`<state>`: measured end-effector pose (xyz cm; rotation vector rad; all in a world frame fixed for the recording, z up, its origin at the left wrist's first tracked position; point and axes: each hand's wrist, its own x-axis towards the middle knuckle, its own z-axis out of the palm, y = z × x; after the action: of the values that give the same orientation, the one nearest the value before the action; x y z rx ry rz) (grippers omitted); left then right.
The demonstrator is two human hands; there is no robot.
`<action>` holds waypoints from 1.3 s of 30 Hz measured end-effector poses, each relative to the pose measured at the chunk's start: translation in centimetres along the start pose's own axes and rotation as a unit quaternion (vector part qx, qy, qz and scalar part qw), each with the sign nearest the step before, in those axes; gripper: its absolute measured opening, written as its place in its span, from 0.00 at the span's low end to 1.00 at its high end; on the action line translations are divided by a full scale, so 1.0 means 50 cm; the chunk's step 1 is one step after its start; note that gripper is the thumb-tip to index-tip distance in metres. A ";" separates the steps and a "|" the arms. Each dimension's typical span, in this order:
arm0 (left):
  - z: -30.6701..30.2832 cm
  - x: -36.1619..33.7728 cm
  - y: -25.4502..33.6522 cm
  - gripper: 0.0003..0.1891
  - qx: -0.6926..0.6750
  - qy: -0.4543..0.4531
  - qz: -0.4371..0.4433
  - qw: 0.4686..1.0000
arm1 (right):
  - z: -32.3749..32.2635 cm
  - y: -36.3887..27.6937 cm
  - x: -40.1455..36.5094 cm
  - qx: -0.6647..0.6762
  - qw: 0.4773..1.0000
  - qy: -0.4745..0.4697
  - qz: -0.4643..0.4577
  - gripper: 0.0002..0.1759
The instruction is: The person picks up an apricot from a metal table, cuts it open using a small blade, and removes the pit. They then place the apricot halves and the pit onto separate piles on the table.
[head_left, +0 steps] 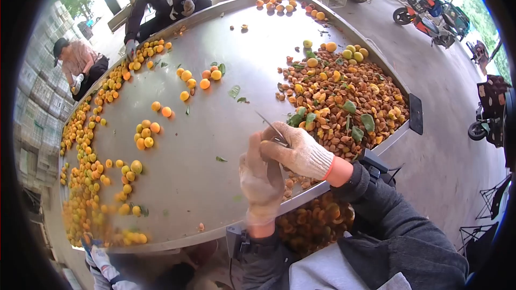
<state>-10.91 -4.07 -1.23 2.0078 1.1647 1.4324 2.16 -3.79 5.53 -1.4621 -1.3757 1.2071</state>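
My right hand, in a white knit glove with an orange cuff, is closed around a small knife; the thin blade points up and to the left. Right beside it is my gloved left hand, smeared by motion, with its fingers curled in. Whatever it may hold is hidden. Both hands are over the near edge of a metal table. Close by on the right lies a heap of brown apricot pits mixed with yellow flesh pieces and green leaves.
Whole apricots line the table's left side, with small groups nearer the middle. A phone lies at the right rim. Below the near edge are more apricot pieces. Co-workers sit around the left side; scooters stand beyond.
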 end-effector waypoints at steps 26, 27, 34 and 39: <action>-0.017 -0.004 -0.027 0.25 -0.619 0.057 -0.386 0.682 | -0.049 -0.021 -0.053 0.264 0.958 0.112 -0.029 0.11; -0.012 -0.007 -0.023 0.24 -0.634 0.042 -0.387 0.668 | -0.042 -0.040 -0.044 0.264 0.957 0.116 -0.029 0.11; -0.013 -0.002 0.004 0.24 -0.599 0.049 -0.383 0.702 | 0.001 -0.001 0.003 0.098 0.990 0.099 -0.021 0.12; 0.003 -0.026 -0.024 0.21 -0.560 0.037 -0.375 0.738 | 0.041 0.058 -0.016 -0.172 0.970 0.068 -0.155 0.19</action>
<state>-11.40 -4.45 -2.89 0.5303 0.6553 1.2380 0.92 -5.03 2.32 -1.4570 -1.7012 0.6818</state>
